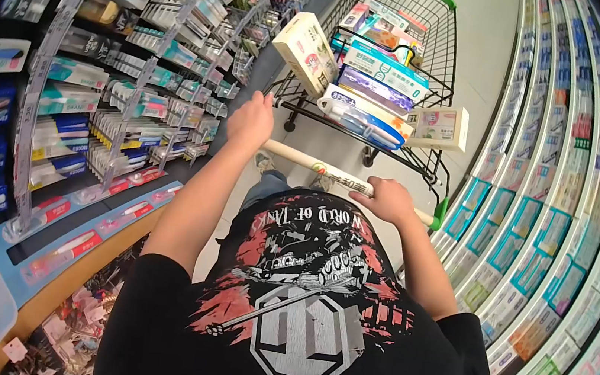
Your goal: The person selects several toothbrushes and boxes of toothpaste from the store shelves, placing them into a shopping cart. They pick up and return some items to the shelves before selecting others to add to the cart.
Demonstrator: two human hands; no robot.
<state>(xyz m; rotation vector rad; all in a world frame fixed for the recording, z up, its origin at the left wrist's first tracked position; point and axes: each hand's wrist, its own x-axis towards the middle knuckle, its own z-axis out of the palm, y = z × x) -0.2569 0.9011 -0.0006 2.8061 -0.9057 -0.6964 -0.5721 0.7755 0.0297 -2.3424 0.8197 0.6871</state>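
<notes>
My left hand (250,120) is closed around the left end of the shopping cart's pale handle (302,158). Farther right along the same bar, my right hand (390,201) wraps over it beside the printed lettering. Ahead of both hands stands the wire cart (448,45) with green corner pieces. At its near end lie a blue-and-white toothbrush pack (367,125), a purple box (376,90) and a teal-and-white box (385,70). One cream box (307,52) tilts at the left side, and another cream box (442,128) sits at the right.
On the left, a rack (39,103) carries hanging toothbrush packs and boxes. Long shelves (529,208) of packaged boxes line the right. Pale floor (483,68) runs between them. Small hanging goods (77,321) are at lower left.
</notes>
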